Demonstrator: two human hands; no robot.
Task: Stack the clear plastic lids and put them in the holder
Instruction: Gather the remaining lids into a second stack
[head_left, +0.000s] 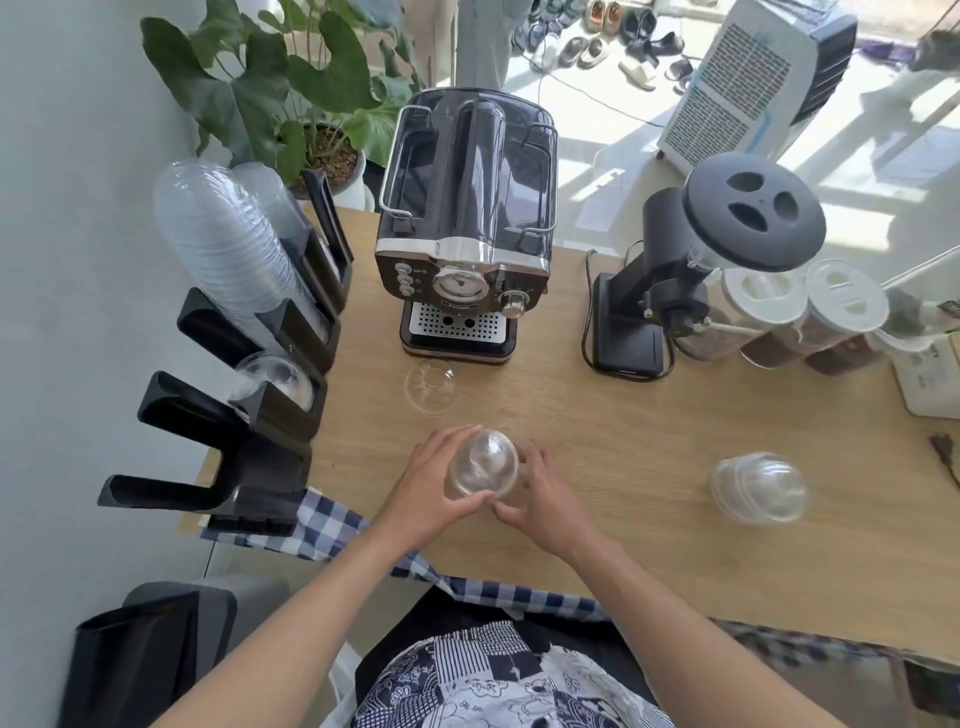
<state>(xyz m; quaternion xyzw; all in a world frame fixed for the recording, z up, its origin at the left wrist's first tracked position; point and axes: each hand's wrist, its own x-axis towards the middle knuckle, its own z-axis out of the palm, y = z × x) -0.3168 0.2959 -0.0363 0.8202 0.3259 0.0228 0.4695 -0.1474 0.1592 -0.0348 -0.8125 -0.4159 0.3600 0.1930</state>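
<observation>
Both hands cup a small stack of clear dome lids (484, 463) on the wooden table (649, 561). My left hand (434, 491) wraps its left side and my right hand (545, 501) its right side. A single clear lid (430, 386) lies just in front of the espresso machine. Another short stack of lids (758, 487) lies on its side at the right. The black holder (260, 415) runs along the table's left edge. One of its slots carries a tall stack of lids (228, 244), and another slot holds a lone lid (272, 379).
A black espresso machine (465, 228) stands at the back centre and a coffee grinder (691, 260) to its right, with several lidded jars (810, 317) beside it. A checked cloth (322, 525) hangs over the near edge. A potted plant (291, 88) is behind the holder.
</observation>
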